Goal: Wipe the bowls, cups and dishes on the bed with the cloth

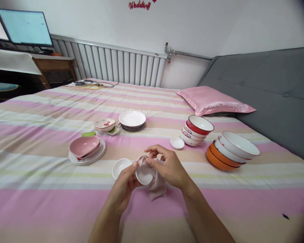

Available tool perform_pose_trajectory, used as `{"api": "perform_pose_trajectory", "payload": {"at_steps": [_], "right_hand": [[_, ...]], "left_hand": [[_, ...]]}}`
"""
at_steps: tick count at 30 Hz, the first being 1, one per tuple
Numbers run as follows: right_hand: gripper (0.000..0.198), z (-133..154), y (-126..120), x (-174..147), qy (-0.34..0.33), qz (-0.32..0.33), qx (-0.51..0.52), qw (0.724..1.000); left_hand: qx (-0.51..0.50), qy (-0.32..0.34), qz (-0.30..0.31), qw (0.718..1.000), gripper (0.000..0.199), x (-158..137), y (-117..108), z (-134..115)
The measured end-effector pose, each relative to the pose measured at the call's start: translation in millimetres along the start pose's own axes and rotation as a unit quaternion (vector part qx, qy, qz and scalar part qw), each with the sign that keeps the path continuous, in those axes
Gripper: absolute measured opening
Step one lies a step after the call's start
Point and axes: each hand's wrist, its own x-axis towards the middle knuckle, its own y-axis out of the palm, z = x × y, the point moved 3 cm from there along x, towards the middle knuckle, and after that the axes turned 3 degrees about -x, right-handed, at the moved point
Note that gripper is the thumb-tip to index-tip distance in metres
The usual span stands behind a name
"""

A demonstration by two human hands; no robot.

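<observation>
My left hand (125,185) grips a small white dish (145,175) by its left edge, tilted toward me. With bent fingers, my right hand (168,165) pinches a pale pink cloth (157,187) against the dish's upper rim. The cloth's loose end hangs down on the right side of the dish. Just behind my left hand, a white bowl (121,167) rests on the striped bedsheet, partly hidden by my fingers. A pair of small white saucers (177,142) sits stacked beyond my right hand.
On the left, a pink bowl (84,146) stands on white plates (101,155). Behind are small patterned dishes (105,124) and stacked plates (132,118). Red-and-white bowls (200,125) and orange and white bowls (224,160) stand at right. A pink pillow (212,99) lies near the grey headboard (268,77).
</observation>
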Motion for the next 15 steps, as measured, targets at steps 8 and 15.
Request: {"api": "perform_pose_trajectory", "payload": {"at_steps": [8, 15], "right_hand": [[0.021, -6.0, -1.9, 3.8, -0.016, -0.016, -0.029, 0.999], [0.025, -23.7, -8.2, 8.0, 0.011, -0.018, -0.043, 0.999]], "left_hand": [[-0.04, -0.011, -0.02, 0.999, 0.023, -0.5, 0.6, -1.1], [-0.037, -0.021, -0.052, 0.998, 0.025, -0.7, 1.0, -1.7]]}}
